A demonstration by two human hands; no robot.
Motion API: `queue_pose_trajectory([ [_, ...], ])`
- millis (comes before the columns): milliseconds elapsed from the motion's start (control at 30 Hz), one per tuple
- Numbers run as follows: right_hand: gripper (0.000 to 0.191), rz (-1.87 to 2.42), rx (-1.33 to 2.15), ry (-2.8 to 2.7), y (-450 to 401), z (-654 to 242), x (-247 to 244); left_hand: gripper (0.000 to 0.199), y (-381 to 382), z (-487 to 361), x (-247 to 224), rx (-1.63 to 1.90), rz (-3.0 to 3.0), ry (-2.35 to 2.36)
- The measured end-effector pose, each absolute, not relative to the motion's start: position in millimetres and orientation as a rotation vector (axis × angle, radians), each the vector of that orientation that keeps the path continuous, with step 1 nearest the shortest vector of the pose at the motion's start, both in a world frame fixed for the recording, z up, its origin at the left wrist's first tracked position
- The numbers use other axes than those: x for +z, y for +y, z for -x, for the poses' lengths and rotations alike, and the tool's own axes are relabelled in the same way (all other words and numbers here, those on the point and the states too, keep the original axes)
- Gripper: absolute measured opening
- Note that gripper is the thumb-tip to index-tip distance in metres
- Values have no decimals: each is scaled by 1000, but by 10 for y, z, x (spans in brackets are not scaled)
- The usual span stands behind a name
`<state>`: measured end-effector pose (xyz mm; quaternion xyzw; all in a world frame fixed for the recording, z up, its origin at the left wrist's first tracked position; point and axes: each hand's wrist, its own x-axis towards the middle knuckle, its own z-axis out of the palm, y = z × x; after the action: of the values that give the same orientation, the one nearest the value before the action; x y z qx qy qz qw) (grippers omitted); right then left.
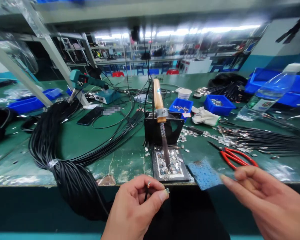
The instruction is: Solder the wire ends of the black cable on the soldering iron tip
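My left hand (137, 206) is closed at the bench's front edge. A small metal connector piece (167, 191) is pinched between its thumb and forefinger, and a black cable end (148, 189) passes through its curled fingers. My right hand (267, 196) is at the lower right, thumb and forefinger apart, near the corner of a blue sponge (205, 174). Nothing shows between those fingertips. Between and beyond the hands, a wooden-handled soldering iron (158, 96) leans tip down over a dark tray (186, 170) of small metal pieces.
Red-handled pliers (236, 156) lie behind my right hand. A thick black cable bundle (72, 186) hangs over the edge at left. Blue bins (218, 106), a white glove (205, 116), a plastic bottle (267, 96), a phone (90, 115) and more cables (260, 138) are further back.
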<state>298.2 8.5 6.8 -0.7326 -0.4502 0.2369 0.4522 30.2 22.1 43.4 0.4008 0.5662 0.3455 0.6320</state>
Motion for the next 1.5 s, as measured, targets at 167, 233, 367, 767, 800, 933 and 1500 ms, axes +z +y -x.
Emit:
queue_pose_trajectory([
  [167,36,2149,570,-1327,357,-3016,177,22,92,-213,415,815,-973,1195],
  [233,26,2233,568,-1422,459,-3001,163,25,32,-171,390,795,-984,1181],
  [367,19,2320,574,-1575,572,-3001,124,32,-68,-100,371,772,-979,1138],
  [767,48,1722,573,-1433,-122,-2512,27,90,-9,48,352,652,-816,919],
  [800,48,1700,603,-1422,-146,-2399,-11,93,11,37,339,657,-792,896],
  [933,44,1675,677,-1393,-107,-2112,-128,89,86,-7,302,670,-774,861],
  [1500,36,1620,359,-1494,-22,-1880,-6,84,-61,-134,340,803,-1026,1110],
])
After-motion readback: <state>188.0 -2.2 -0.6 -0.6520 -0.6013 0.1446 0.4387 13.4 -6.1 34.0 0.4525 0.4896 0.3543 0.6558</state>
